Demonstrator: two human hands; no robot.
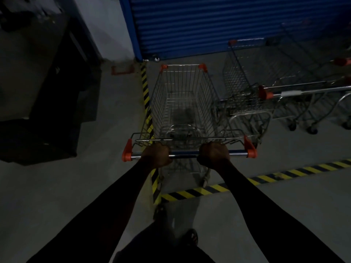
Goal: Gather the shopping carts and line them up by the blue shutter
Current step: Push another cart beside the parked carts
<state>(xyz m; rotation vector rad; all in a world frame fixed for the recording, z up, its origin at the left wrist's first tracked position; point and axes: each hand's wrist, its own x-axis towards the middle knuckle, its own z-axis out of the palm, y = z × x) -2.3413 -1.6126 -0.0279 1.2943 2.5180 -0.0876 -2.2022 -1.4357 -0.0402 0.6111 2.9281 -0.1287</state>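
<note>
Hands parking a cart
Left hand and right hand clench the silver wire shopping cart's handlebar, steering it toward the blue ribbed shutter ahead.

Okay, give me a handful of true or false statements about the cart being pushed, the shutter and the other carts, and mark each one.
1. The left hand and right hand both grip the handle bar of the cart. True.
2. That cart is loaded with groceries. False: its basket looks empty.
3. The shutter ahead is red. False: it is blue.
4. The other carts stand to the right of it. True.
5. Yellow-and-black striped tape marks the floor. True.
</note>
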